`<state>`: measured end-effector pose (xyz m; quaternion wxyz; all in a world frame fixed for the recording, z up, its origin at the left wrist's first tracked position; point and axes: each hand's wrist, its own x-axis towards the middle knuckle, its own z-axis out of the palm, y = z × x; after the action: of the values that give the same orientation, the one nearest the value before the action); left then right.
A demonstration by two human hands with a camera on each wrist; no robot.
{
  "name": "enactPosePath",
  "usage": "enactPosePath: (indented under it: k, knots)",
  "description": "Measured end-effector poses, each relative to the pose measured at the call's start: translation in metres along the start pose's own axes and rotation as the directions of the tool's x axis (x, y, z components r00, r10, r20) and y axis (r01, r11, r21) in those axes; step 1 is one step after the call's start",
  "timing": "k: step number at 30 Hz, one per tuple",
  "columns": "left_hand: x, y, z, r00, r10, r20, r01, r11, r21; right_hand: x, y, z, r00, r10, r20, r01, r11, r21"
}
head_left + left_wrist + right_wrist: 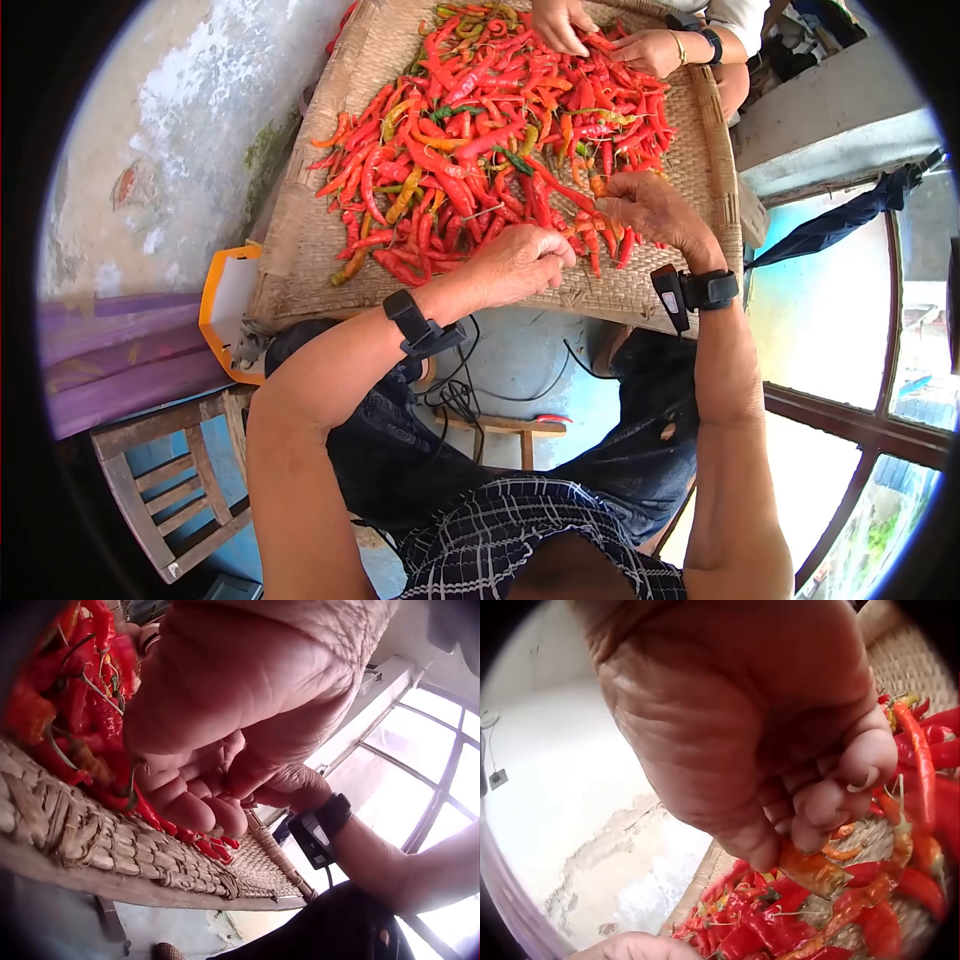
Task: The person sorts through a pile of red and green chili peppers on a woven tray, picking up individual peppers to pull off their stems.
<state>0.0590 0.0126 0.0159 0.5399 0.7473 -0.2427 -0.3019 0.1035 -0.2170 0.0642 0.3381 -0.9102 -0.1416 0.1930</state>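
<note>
Red chili peppers (470, 190), with some orange, yellow and green ones, lie heaped on a woven tray (285, 275). My right hand (655, 212) is over the near right part of the heap. In the right wrist view its thumb and fingertips pinch a wrinkled orange chili pepper (815, 874). My left hand (515, 268) hovers by the near edge of the heap, palm down, fingers loosely curled. The left wrist view shows bent fingers (191, 814) and no pepper between them. Loose red peppers (214, 847) lie on the weave beyond those fingertips.
Another person's hands (650, 50) work in the far right of the heap. A wooden stool (520, 425) with one red pepper stands under the tray, near black cables (460, 395). A wooden chair (165, 490) is at the left, a window (830, 300) at the right.
</note>
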Motion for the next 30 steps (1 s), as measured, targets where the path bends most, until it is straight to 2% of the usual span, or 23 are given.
enactPosePath:
  k: [2,4,5,6,8,9,10,12,13,14,16,18,20,22,23,24,25,26,28,29,30]
  knots:
    - [-0.002,0.004,0.0,1.0,0.016,0.025,-0.017,0.997,0.071,0.002,0.001,-0.004,1.0,0.001,0.006,-0.001,0.999,-0.043]
    - [-0.003,0.004,0.002,0.999,0.026,0.045,-0.032,0.99,0.135,0.005,0.0,-0.008,0.99,-0.019,-0.137,0.036,0.992,0.125]
    - [-0.004,0.003,0.003,0.996,0.079,0.051,-0.087,0.976,0.2,0.007,0.001,-0.011,0.991,-0.018,-0.133,0.035,0.992,0.125]
    - [-0.005,0.002,0.003,0.99,0.13,0.059,-0.142,0.954,0.265,0.009,0.003,-0.014,0.986,0.011,-0.168,0.041,0.953,0.301]
    - [-0.005,0.001,0.006,0.991,0.111,0.072,-0.128,0.947,0.293,0.011,0.002,-0.018,0.972,0.086,-0.218,0.069,0.784,0.617]
    - [-0.005,0.001,0.008,0.992,0.094,0.088,-0.117,0.939,0.323,0.009,0.001,-0.017,0.977,0.052,-0.207,0.07,0.84,0.538]
    - [-0.006,0.001,0.008,0.992,0.092,0.088,-0.116,0.939,0.323,0.006,-0.005,-0.013,0.977,0.051,-0.206,0.07,0.839,0.539]
    - [-0.007,0.002,0.008,0.988,0.109,0.106,-0.138,0.936,0.322,0.002,-0.014,-0.005,0.999,0.039,-0.006,-0.033,0.909,0.416]
    - [-0.008,0.002,0.008,0.989,0.108,0.105,-0.137,0.937,0.321,0.002,-0.014,-0.001,0.997,0.004,0.077,-0.038,0.892,0.45]
    - [-0.008,0.002,0.008,0.988,0.126,0.094,-0.15,0.935,0.321,0.001,-0.014,0.0,0.997,0.003,0.08,-0.039,0.893,0.448]
    - [-0.009,0.002,0.007,0.987,0.143,0.079,-0.161,0.933,0.321,-0.001,-0.018,0.001,0.964,-0.038,0.264,-0.06,0.935,0.35]
    - [-0.009,0.003,0.007,0.984,0.162,0.074,-0.178,0.92,0.348,-0.001,-0.013,0.002,0.95,-0.06,0.307,-0.071,0.913,0.401]
    - [-0.011,0.006,0.007,0.986,0.15,0.075,-0.167,0.919,0.356,-0.007,-0.015,-0.001,0.976,0.055,0.209,-0.171,0.788,0.592]
    - [-0.009,0.004,0.008,0.987,0.142,0.073,-0.159,0.916,0.367,-0.003,-0.007,-0.006,0.979,0.019,0.205,-0.151,0.741,0.655]
    - [-0.009,-0.001,0.009,0.98,0.186,0.064,-0.197,0.906,0.375,0.002,0.0,-0.006,1.0,0.029,0.001,-0.021,0.684,0.729]
    - [-0.008,-0.006,0.01,0.972,0.23,0.055,-0.234,0.894,0.383,0.008,0.005,-0.006,0.978,0.057,-0.2,0.122,0.625,0.771]
    - [-0.009,-0.005,0.01,0.971,0.23,0.059,-0.235,0.894,0.382,0.013,-0.001,-0.013,0.932,0.201,-0.302,0.18,0.464,0.867]
    - [-0.009,-0.003,0.011,0.978,0.202,0.051,-0.206,0.903,0.378,0.009,0.001,-0.016,0.915,0.194,-0.354,0.265,0.374,0.889]
    - [-0.008,-0.002,0.011,0.983,0.177,0.043,-0.18,0.909,0.376,0.01,0.011,-0.016,0.877,0.253,-0.407,0.148,0.665,0.732]
    - [-0.009,-0.001,0.01,0.983,0.175,0.055,-0.183,0.904,0.386,0.011,0.017,-0.01,0.877,0.252,-0.41,0.151,0.664,0.732]
    - [-0.009,-0.001,0.009,0.983,0.172,0.067,-0.184,0.899,0.397,0.012,0.024,-0.001,0.931,0.033,-0.363,0.117,0.916,0.383]
